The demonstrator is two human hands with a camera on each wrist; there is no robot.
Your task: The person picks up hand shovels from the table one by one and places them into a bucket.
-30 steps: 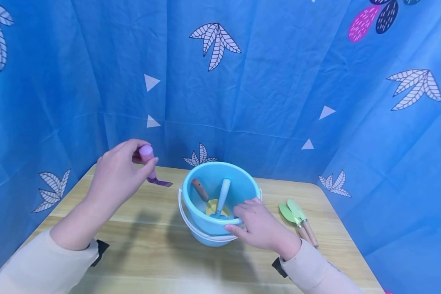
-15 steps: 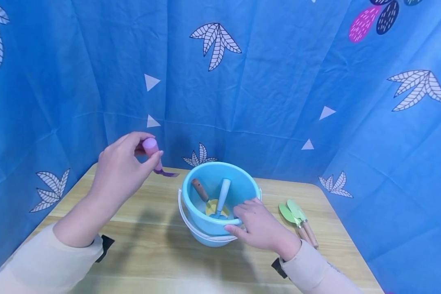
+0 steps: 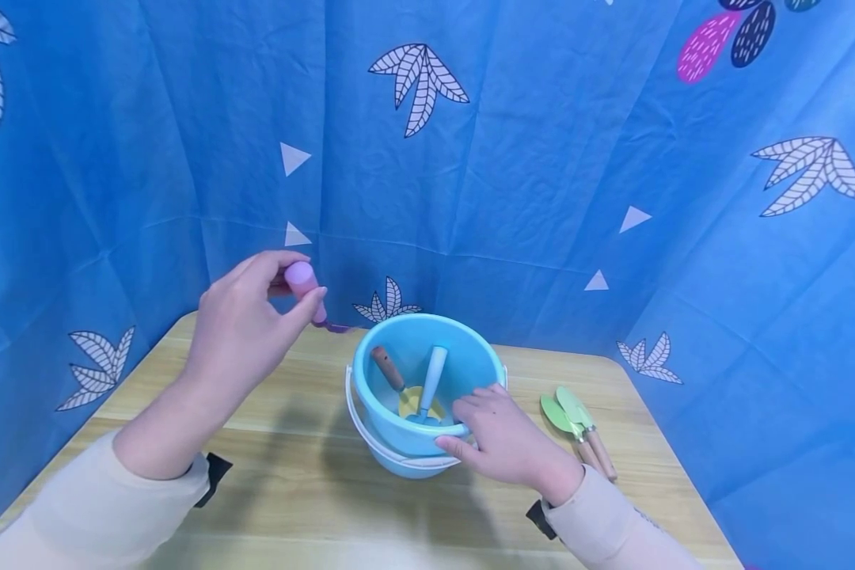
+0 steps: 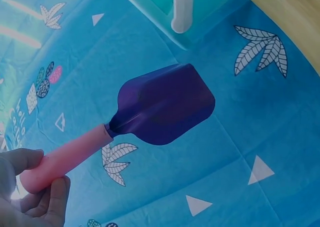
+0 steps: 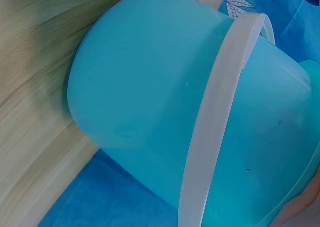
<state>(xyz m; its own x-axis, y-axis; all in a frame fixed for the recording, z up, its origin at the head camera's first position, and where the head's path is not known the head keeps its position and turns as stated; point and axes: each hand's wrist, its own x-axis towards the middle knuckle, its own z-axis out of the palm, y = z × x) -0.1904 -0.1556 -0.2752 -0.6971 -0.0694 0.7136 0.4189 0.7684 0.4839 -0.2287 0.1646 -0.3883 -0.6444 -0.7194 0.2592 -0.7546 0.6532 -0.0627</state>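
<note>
My left hand (image 3: 245,317) is raised left of the bucket and pinches the pink handle end of a small hand shovel (image 4: 167,104) between thumb and fingers. Its purple blade points toward the bucket's upper left side in the head view. My right hand (image 3: 506,439) grips the near right rim of the light blue bucket (image 3: 392,421), thumb outside and fingers over the edge. Inside the bucket lie a tool with a brown handle (image 3: 388,368) and yellow blade, and a light blue tool (image 3: 435,372) with its handle leaning up. The bucket's white handle (image 5: 215,122) hangs down in front.
Two green-bladed trowels (image 3: 573,408) with wooden handles lie side by side on the wooden table (image 3: 313,507), right of the bucket. A blue patterned curtain (image 3: 527,158) closes in the table's back and sides.
My left hand has moved up and to the right with the shovel, bringing the blade nearer the bucket. The right hand and bucket have stayed in place.
</note>
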